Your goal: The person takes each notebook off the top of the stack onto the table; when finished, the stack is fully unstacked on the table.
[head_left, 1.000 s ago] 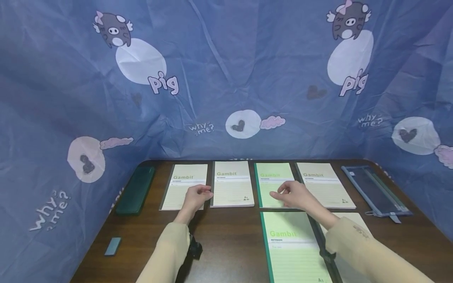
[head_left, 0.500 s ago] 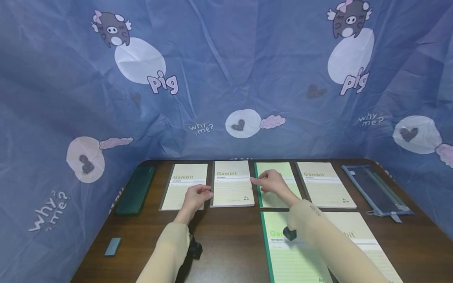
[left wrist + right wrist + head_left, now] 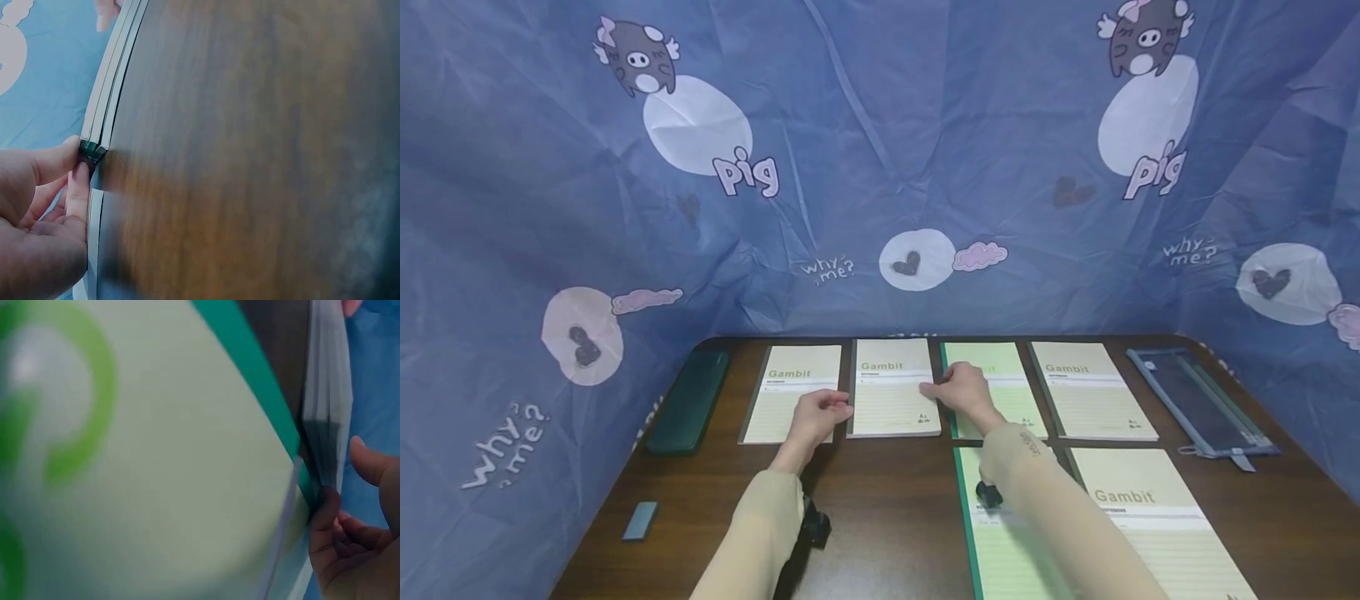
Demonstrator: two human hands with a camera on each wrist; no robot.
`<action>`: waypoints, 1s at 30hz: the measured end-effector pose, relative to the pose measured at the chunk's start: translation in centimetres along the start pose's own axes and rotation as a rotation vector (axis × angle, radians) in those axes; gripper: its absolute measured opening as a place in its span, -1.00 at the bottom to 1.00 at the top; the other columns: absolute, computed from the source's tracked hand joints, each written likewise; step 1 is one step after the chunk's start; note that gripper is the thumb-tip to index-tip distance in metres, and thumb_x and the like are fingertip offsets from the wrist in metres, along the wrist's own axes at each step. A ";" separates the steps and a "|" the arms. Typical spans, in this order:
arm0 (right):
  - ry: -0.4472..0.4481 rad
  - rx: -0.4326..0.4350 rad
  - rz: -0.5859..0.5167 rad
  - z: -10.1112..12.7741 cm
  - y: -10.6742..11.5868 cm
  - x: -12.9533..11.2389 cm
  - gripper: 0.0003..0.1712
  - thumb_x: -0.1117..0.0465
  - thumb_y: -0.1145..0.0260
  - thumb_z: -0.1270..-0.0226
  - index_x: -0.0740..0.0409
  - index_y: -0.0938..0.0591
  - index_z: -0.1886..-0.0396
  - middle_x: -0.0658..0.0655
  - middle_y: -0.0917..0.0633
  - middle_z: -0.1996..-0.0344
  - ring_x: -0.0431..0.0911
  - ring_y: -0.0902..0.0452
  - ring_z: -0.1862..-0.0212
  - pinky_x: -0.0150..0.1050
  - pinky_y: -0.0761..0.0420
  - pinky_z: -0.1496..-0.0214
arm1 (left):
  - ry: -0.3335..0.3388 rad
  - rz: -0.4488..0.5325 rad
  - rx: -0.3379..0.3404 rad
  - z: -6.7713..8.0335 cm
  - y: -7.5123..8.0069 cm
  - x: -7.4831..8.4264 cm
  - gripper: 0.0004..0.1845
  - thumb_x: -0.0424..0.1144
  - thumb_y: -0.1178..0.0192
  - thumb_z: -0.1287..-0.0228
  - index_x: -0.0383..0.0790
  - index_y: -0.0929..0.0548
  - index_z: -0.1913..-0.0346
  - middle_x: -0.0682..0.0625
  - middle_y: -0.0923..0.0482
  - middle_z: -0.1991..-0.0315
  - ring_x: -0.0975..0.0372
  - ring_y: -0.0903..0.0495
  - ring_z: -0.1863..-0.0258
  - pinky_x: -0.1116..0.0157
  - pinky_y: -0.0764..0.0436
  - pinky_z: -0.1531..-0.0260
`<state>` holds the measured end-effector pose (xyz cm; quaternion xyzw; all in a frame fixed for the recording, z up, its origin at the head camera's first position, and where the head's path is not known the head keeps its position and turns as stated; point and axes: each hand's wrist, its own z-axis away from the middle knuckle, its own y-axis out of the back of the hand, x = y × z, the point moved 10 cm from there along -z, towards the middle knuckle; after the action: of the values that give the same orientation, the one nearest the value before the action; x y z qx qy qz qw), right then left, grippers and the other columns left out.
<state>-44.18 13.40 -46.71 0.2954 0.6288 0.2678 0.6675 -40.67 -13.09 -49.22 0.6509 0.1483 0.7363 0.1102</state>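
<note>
A: What takes up the most room?

B: A blue cloth [image 3: 880, 167] printed with pigs and hearts, hung behind and around a dark wooden table [image 3: 880, 517]. On the table lie six notebooks, four in a far row and two nearer the person.

A: Which notebook are the hands on?

B: The second notebook [image 3: 891, 396] from the left in the far row, a cream one. It lies flat between the leftmost notebook [image 3: 793, 392] and a green notebook [image 3: 1000, 392].

A: What is the left hand doing?

B: The left hand [image 3: 816, 417] sits at the gap between the leftmost notebook and the second one. Its fingers are curled in, and the left wrist view shows a fingertip and the thumb at the corner of the second notebook's left edge [image 3: 94, 150], pinching it.

A: And the right hand?

B: The right hand [image 3: 962, 390] rests over the green notebook, fingers bent narrow and reaching left to the second notebook's right edge. In the right wrist view, the fingertips [image 3: 328, 506] meet the page edges; whether they grip or only touch, I cannot tell.

A: Anything smaller?

B: A dark green case [image 3: 688, 400] at the far left, a clear zip pouch [image 3: 1195, 400] at the far right, and a small grey-blue eraser [image 3: 640, 521] near the left front edge.
</note>
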 end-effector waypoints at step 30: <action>-0.057 0.017 0.044 0.4 -2.0 -0.7 -0.52 -0.10 -0.52 -0.15 0.18 -0.57 0.59 0.03 -0.45 0.74 -0.13 -0.30 0.64 -0.26 -0.32 0.59 | 0.006 -0.002 0.011 -0.2 0.1 -0.1 -0.72 -0.37 -0.33 -0.27 -0.40 -0.69 -0.02 -0.14 -0.65 0.19 0.09 -0.59 0.16 0.17 -0.57 0.11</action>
<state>-43.90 11.50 -47.63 0.3222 0.6053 0.2685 0.6766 -40.84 -13.25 -49.30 0.6491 0.1535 0.7374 0.1069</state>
